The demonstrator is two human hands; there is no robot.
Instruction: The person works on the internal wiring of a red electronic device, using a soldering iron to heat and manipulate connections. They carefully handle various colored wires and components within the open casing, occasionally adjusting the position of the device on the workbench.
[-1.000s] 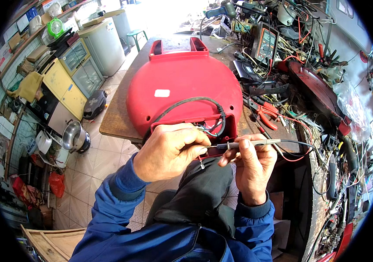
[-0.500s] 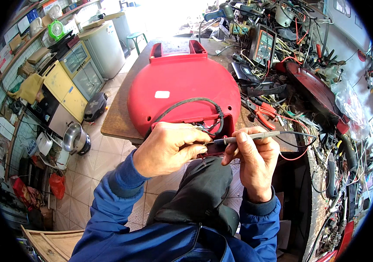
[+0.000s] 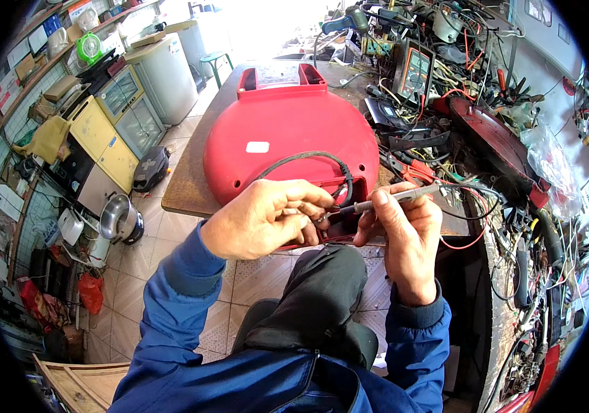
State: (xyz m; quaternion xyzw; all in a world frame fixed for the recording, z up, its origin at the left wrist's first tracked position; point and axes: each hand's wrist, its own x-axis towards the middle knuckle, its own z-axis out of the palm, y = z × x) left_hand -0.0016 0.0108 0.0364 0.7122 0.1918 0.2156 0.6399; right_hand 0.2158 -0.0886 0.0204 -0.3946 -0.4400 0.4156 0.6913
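Note:
My left hand [image 3: 257, 219] is closed at the open compartment on the near side of the red plastic housing [image 3: 291, 131], its bent fingers around something small I cannot make out. My right hand [image 3: 402, 248] grips a grey pen-shaped tool [image 3: 412, 193] with a ridged section and a cord at its back. The tool points left, its tip among my left fingertips. A thick black cable [image 3: 303, 153] arches over the compartment, whose inside is partly hidden by my fingers. The housing lies on a wooden bench [image 3: 190, 186].
Cluttered along the bench's right are a multimeter [image 3: 414, 72], red-handled pliers [image 3: 418, 170], tangled wires and a dark red cover [image 3: 487, 144]. A heat gun [image 3: 341, 23] sits at the back. On the left floor stand a steel pot [image 3: 119, 217] and a black case [image 3: 150, 168]; my legs are below the bench edge.
Both hands have risen a little toward the housing, and the tool is now angled more steeply. The fingers of my left hand have shifted and curl lower beneath the tool's tip.

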